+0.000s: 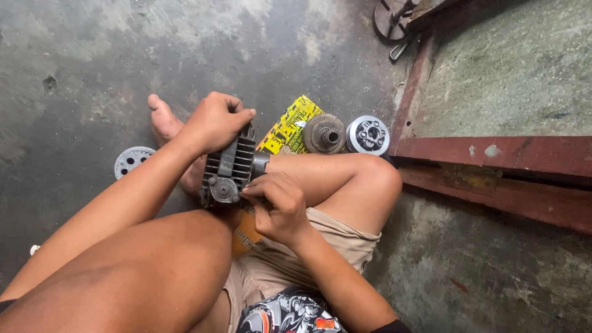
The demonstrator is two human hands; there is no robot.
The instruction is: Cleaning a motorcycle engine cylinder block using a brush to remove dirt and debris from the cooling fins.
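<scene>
The person sits low on the floor (92, 55) with bent knees. Closest to us, the right hand (279, 209) curls in with its fingers (262, 188) bent tight. The fingertips press on the near end of a dark metal engine part (229, 168) with fins. I cannot tell if something small is pinched in them. The part sits between the knees, just above a bare foot (165, 123).

The left hand (213, 122) is a bit farther. It is closed in a fist on the top edge of the part, thumb on the fins, and holds it steady.

Under the part lies a yellow card (290, 128), mostly hidden by the leg. Past the knee, two round metal pieces sit side by side on the floor: a dull brown one (324, 133) and a shiny one (368, 134). They almost touch. A pale toothed wheel (131, 160) lies to the left, half hidden by the arm.

To the right, a red step (493, 154) runs close by the knee, so there is little room there. The floor on the left is wide open. At the top, a wheel thing (394, 21) is cut off and hard to make out.
</scene>
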